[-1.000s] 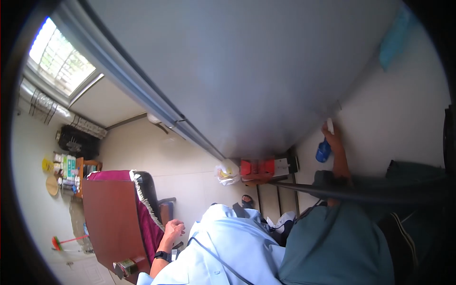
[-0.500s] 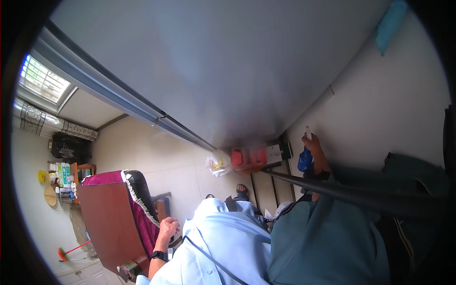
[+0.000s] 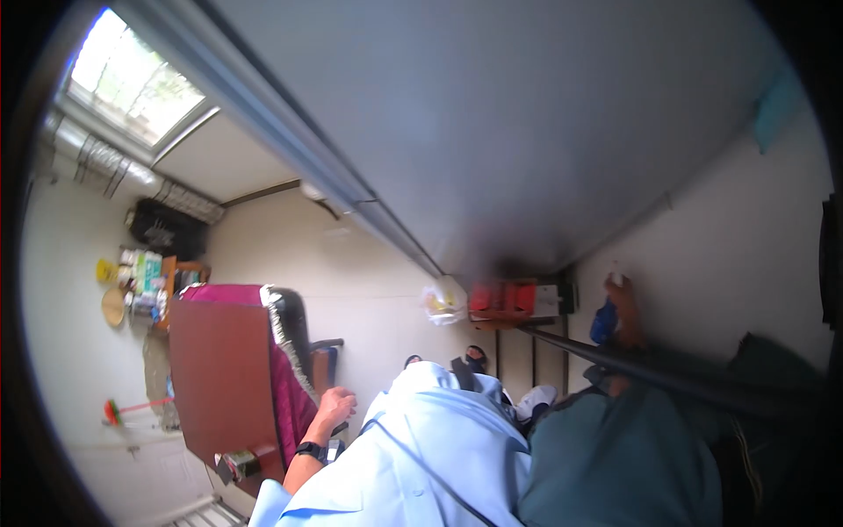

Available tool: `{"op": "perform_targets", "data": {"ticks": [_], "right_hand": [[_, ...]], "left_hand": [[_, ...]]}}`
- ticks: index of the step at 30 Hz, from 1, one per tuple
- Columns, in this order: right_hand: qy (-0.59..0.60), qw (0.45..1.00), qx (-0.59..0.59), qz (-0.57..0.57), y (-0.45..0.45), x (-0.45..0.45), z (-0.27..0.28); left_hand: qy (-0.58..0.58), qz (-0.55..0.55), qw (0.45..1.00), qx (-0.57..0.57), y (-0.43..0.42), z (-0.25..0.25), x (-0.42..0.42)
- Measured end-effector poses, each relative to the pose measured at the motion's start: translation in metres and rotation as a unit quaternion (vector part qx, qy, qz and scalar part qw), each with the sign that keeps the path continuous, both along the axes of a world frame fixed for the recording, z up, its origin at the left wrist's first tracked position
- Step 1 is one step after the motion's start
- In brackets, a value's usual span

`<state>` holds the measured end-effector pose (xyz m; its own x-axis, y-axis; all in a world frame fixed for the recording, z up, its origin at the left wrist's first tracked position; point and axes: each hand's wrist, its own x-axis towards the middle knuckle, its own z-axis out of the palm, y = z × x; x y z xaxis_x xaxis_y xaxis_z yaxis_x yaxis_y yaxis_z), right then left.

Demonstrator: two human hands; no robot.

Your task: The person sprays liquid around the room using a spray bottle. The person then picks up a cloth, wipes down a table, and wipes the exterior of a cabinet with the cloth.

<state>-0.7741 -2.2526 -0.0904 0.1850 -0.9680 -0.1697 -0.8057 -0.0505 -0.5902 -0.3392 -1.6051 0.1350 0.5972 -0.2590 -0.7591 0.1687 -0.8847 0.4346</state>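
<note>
My left hand (image 3: 336,406), with a dark watch (image 3: 311,450) on its wrist, hangs beside my light blue shirt (image 3: 430,439). Its fingers are loosely bent and apart, and nothing shows in them. Closest to it is a burgundy cover with a pale frilled edge (image 3: 288,351), draped behind a reddish-brown board (image 3: 219,378). A large smooth grey panel (image 3: 492,132) fills the upper view in front of me. My right hand is not seen. A thin dark cable (image 3: 421,465) crosses my shirt.
At right, a person in dark green clothing (image 3: 615,457) reaches forward, their hand (image 3: 619,290) at a blue bottle (image 3: 603,323). A dark bar (image 3: 606,356) crosses there. Ahead on the floor are a plastic bag (image 3: 444,300) and red boxes (image 3: 518,299). A window (image 3: 136,75) is upper left.
My view has turned, so most things sit further right in the picture and the window looks larger. My left hand stays low beside my shirt. A white shoe shows more clearly.
</note>
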Motion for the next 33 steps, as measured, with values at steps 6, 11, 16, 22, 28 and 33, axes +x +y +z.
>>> {"op": "perform_targets", "data": {"ticks": [6,11,16,22,28,33], "right_hand": [[-0.007,0.997,0.022,-0.076,0.024,-0.015,0.0],[-0.04,0.983,0.036,-0.173,0.065,-0.038,-0.002],[-0.13,0.944,0.051,-0.3,0.129,-0.059,-0.005],[-0.198,0.904,0.122,-0.359,0.256,-0.04,-0.004],[-0.101,0.959,0.169,-0.204,0.399,0.055,0.001],[-0.065,0.98,0.18,0.061,0.428,0.229,0.11]], "left_hand": [[-0.004,0.014,1.0,0.026,0.002,0.008,0.004],[-0.001,0.014,1.0,0.026,0.009,0.002,0.02],[-0.021,0.002,1.0,0.003,0.007,-0.002,0.061],[-0.071,-0.029,0.994,-0.077,-0.001,-0.017,0.161],[-0.113,-0.019,0.983,-0.144,-0.007,-0.002,0.272],[-0.119,-0.004,0.979,-0.167,0.006,0.003,0.338]]}}
